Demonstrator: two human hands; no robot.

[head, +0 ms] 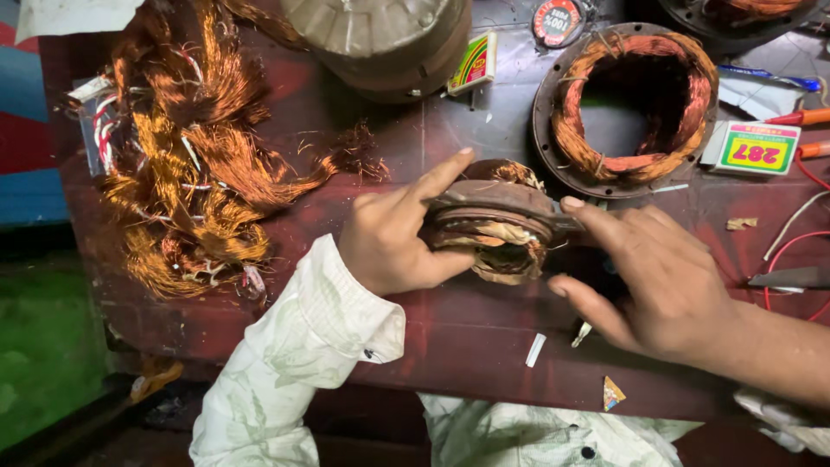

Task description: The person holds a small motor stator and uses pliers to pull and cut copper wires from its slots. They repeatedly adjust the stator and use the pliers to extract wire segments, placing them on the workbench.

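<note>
My left hand (393, 238) grips the left side of a small round motor stator (493, 220), brown and rusty, with copper winding and pale insulation paper showing in its slots. The index finger stretches over its top rim. My right hand (661, 281) holds the right side, thumb pressed on the rim, fingers curled under. The stator is lifted slightly above the dark red workbench (458, 333), tilted on edge.
A heap of stripped copper wire (186, 164) lies at the left. A bigger stator with copper coils (627, 104) sits behind, a motor housing (385, 39) at top centre. Small cardboard boxes (752, 149), red leads (791, 246) and paper scraps (536, 349) lie around.
</note>
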